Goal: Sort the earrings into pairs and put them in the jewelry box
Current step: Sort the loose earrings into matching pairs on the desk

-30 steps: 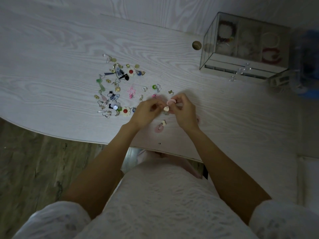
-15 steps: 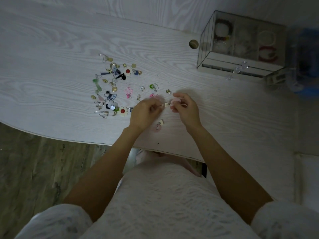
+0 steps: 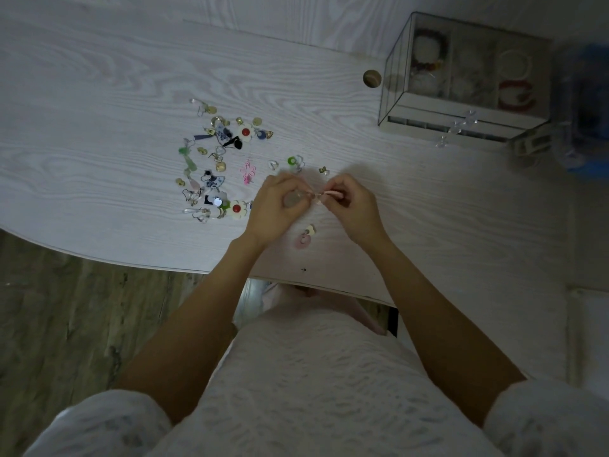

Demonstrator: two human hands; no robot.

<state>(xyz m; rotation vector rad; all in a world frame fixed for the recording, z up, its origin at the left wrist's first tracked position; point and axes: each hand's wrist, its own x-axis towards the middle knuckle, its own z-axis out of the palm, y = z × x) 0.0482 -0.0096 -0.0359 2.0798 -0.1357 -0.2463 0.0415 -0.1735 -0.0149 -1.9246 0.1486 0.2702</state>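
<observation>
Head view: my left hand (image 3: pixel 278 206) and right hand (image 3: pixel 351 206) meet just above the worktop (image 3: pixel 99 94), both grips pinching a pink earring (image 3: pixel 324 193) between them, the left fingers curled at one end, the right at the other. A second ago the pale disc of it hung lower between my hands; now it has been drawn up level and my hands sit a touch further apart, so I judge I am straightening it out to compare. Its likely mate, a pink-and-cream earring (image 3: pixel 304 237), lies on the worktop just below my hands, where it has stayed. The loose pile of earrings (image 3: pixel 217 163) sits to the left, unchanged (plenty left to match). The jewelry box (image 3: pixel 461 120) stands well apart at the upper right, so nothing from this pair has gone in yet.
</observation>
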